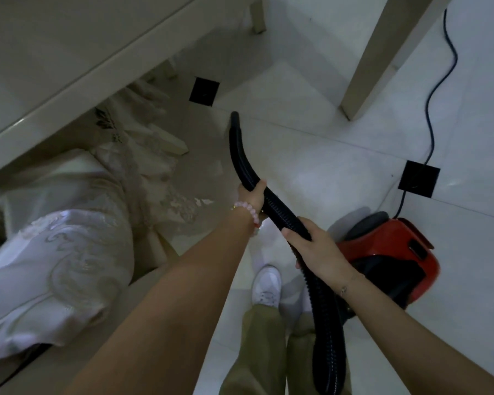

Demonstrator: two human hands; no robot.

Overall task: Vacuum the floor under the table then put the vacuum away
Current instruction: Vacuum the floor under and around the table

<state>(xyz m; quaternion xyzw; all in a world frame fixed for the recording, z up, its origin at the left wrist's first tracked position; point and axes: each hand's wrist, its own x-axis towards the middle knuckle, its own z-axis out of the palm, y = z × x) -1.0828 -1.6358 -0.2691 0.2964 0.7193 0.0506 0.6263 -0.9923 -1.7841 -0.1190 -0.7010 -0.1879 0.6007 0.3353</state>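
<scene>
Embroidered pale fabric (69, 246) draped over a seat at lower left, its folds trailing to the ground. Two black square inlay tiles (204, 91) set at tile corners (the second (418, 179) near the right edge). White sneaker (267, 285) below olive trouser legs (257, 352). Pink bead bracelet (250, 210).

Head view, steeply down, close over floor (311, 155).
</scene>
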